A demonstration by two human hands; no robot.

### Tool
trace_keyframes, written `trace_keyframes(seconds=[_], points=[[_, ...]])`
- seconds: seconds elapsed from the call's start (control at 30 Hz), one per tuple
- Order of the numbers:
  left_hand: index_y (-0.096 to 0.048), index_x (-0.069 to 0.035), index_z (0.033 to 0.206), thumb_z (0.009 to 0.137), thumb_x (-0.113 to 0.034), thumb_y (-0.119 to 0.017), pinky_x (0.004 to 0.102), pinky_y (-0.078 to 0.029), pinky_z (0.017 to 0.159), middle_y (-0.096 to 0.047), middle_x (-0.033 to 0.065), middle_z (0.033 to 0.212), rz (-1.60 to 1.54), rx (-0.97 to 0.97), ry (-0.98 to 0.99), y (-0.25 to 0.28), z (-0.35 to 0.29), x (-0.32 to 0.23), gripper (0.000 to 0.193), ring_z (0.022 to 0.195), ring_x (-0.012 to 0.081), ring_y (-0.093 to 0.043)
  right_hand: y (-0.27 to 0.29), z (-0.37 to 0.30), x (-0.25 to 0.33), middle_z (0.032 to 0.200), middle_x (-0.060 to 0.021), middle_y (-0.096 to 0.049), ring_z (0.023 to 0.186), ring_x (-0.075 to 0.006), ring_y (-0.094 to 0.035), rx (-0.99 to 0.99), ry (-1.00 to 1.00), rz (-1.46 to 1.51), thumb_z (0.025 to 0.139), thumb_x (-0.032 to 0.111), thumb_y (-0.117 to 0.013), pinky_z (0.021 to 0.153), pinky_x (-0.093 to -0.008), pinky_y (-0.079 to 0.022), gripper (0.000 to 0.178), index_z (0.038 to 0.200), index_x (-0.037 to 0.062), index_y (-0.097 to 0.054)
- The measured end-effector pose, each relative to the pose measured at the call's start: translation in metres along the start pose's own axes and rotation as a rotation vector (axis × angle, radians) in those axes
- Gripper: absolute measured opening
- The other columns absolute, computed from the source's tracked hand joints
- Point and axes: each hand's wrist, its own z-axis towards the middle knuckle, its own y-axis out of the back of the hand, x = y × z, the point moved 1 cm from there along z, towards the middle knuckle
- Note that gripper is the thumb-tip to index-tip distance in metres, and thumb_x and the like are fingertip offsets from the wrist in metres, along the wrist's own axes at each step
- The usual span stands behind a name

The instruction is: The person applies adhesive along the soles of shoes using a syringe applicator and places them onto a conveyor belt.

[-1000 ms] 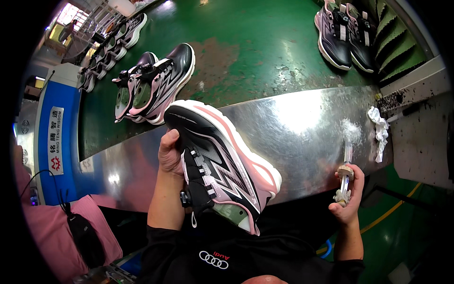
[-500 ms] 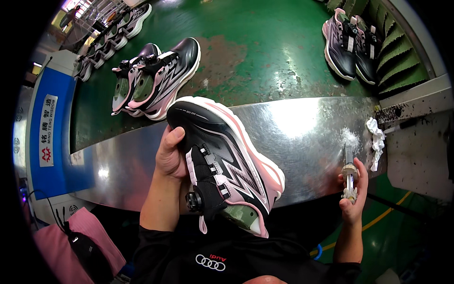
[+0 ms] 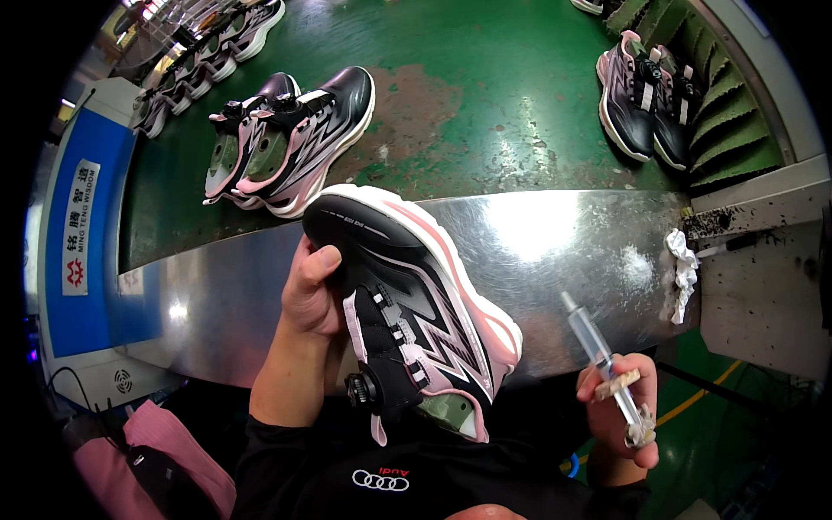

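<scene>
A black, grey and pink sneaker (image 3: 416,299) with a white sole is gripped near its toe by my left hand (image 3: 314,290), the thumb lying on the upper. Its toe points away from me, and a green shoe last shows in the collar. At the lower right, my right hand (image 3: 628,407) holds a clear syringe (image 3: 592,340) with a crusted flange and plunger end. The syringe tip points up and left, toward the sneaker but apart from it. Past the sneaker's toe, a matching pair of sneakers (image 3: 303,143) stands on the green conveyor belt.
A metal ledge (image 3: 217,269) runs along the near side of the green belt (image 3: 485,104). White powder (image 3: 637,270) and a crumpled white cloth (image 3: 683,277) lie at its right end. Another pair of sneakers (image 3: 628,104) stands far right, beside hanging green flaps (image 3: 737,121). More shoes (image 3: 208,65) line the far left.
My right hand has moved left and toward me with the syringe, whose tip now tilts left instead of straight up over the powder. The left hand and sneaker have barely shifted.
</scene>
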Motion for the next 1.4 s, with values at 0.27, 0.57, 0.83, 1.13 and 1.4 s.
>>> trace_keyframes(seconds=[0.27, 0.57, 0.83, 1.13, 1.4], points=[[-0.046, 0.004, 0.123, 0.071, -0.013, -0.067, 0.0391, -0.046, 0.095, -0.059, 0.0166, 0.115, 0.072, -0.027, -0.061, -0.002, -0.01, -0.004, 0.059, 0.106, 0.0267, -0.059, -0.033, 0.028, -0.019, 0.105, -0.019, -0.056, 0.095, -0.0245, -0.052, 0.401, 0.06, 0.337, 0.067, 0.063, -0.072, 0.086, -0.038, -0.036, 0.091, 0.123, -0.0018, -0.042], [-0.046, 0.004, 0.123, 0.069, -0.016, -0.071, 0.0374, -0.045, 0.095, -0.059, 0.0154, 0.114, 0.13, -0.04, -0.069, -0.006, -0.016, -0.01, 0.062, 0.106, 0.0252, -0.058, -0.04, 0.034, -0.027, 0.106, -0.0193, -0.052, 0.099, -0.0253, -0.048, 0.447, 0.023, 0.372, 0.068, 0.06, -0.072, 0.085, -0.0375, -0.037, 0.091, 0.125, -0.0023, -0.039], [-0.043, 0.004, 0.125, 0.07, -0.016, -0.07, 0.0398, -0.046, 0.096, -0.056, 0.0176, 0.117, 0.161, -0.029, -0.089, -0.004, -0.019, -0.01, 0.065, 0.107, 0.028, -0.058, -0.045, 0.04, -0.033, 0.106, -0.0201, -0.052, 0.1, -0.0265, -0.047, 0.441, 0.012, 0.38, 0.068, 0.057, -0.074, 0.089, -0.0392, -0.035, 0.09, 0.125, -0.0029, -0.04], [-0.045, 0.004, 0.123, 0.069, -0.015, -0.072, 0.0383, -0.045, 0.095, -0.058, 0.0154, 0.115, 0.126, -0.052, -0.077, -0.005, -0.018, -0.011, 0.063, 0.106, 0.0258, -0.058, -0.046, 0.041, -0.032, 0.108, -0.0206, -0.05, 0.104, -0.0269, -0.046, 0.44, 0.027, 0.422, 0.066, 0.05, -0.079, 0.089, -0.0369, -0.036, 0.089, 0.125, -0.0055, -0.043], [-0.044, 0.002, 0.125, 0.071, -0.014, -0.071, 0.0387, -0.045, 0.096, -0.057, 0.0154, 0.116, 0.097, -0.038, -0.067, 0.001, -0.017, -0.009, 0.063, 0.107, 0.026, -0.058, -0.043, 0.036, -0.034, 0.11, -0.0202, -0.049, 0.101, -0.0259, -0.047, 0.438, 0.0, 0.417, 0.065, 0.048, -0.08, 0.087, -0.036, -0.038, 0.089, 0.125, -0.0056, -0.044]])
